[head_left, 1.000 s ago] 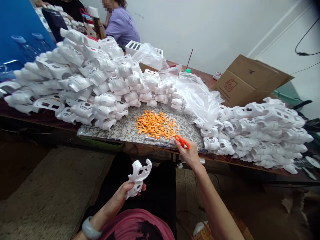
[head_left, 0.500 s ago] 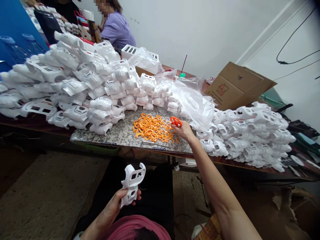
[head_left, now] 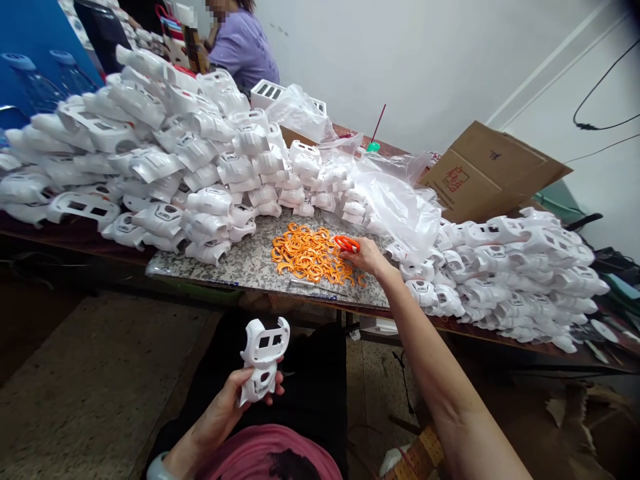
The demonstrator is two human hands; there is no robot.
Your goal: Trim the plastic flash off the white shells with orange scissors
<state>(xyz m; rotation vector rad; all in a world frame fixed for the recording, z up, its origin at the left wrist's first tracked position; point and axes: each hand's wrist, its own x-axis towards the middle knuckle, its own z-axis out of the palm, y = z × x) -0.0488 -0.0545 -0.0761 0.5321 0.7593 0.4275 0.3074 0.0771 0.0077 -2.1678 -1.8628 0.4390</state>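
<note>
Low over my lap, my left hand (head_left: 250,393) is closed around a white plastic shell (head_left: 265,343) with two square openings and a round one. My right hand (head_left: 367,257) reaches over the table, at the right side of a heap of small orange curved plastic pieces (head_left: 305,250). Its fingers are closed on red-orange scissors (head_left: 347,244), of which only the looped handles show. The fingertips are partly hidden, so I cannot tell whether they also touch an orange piece. A thin metal tool (head_left: 313,287) lies in front of the heap.
White shells are stacked high on the left (head_left: 150,153) and on the right (head_left: 510,267). Clear plastic bags (head_left: 400,207) and a cardboard box (head_left: 493,170) stand behind the speckled board (head_left: 240,270). A person in purple (head_left: 245,50) sits at the far side.
The scissors have turned flatter and shifted slightly left over the heap's edge with my right hand. My left hand has tilted the white shell a little more upright. The view has shifted slightly.
</note>
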